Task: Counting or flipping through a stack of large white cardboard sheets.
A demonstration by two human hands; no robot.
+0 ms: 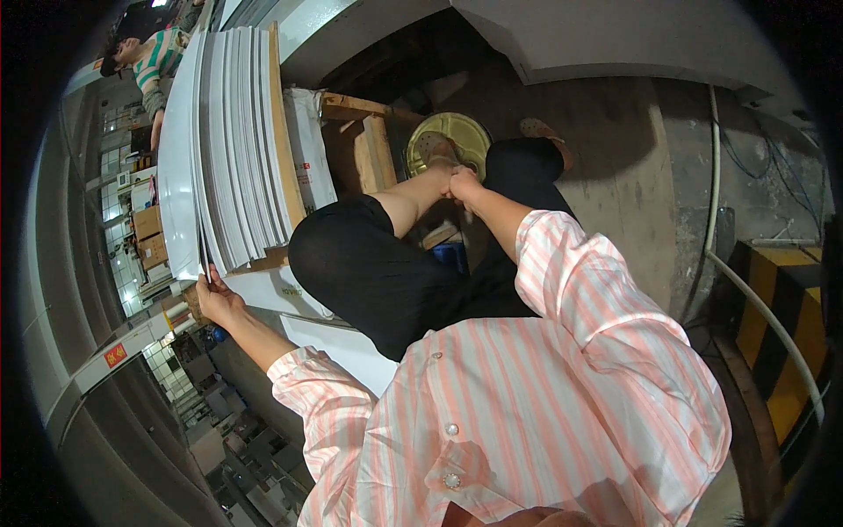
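A tall stack of large white sheets [233, 149] stands on the left; whether paper or thin board, I cannot tell. My left hand [219, 303] is closed at its near corner, thumb and fingers pinching the edge of the top white sheet [178, 193]. A narrow dark gap parts that sheet from the stack below. My right hand [463, 184] reaches down to my bent leg, its fingers curled against the ankle [439, 180]. That leg's foot rests on a round yellowish metal lid or drum top [474, 136].
Under the stack are a wooden board [283, 132] and a white wrapped pack [309, 145], beside a wooden frame [376, 154]. Another person [158, 66] stands beyond the stack's far left. To the right are a pale pipe [713, 176] and a yellow-and-black striped block [781, 325].
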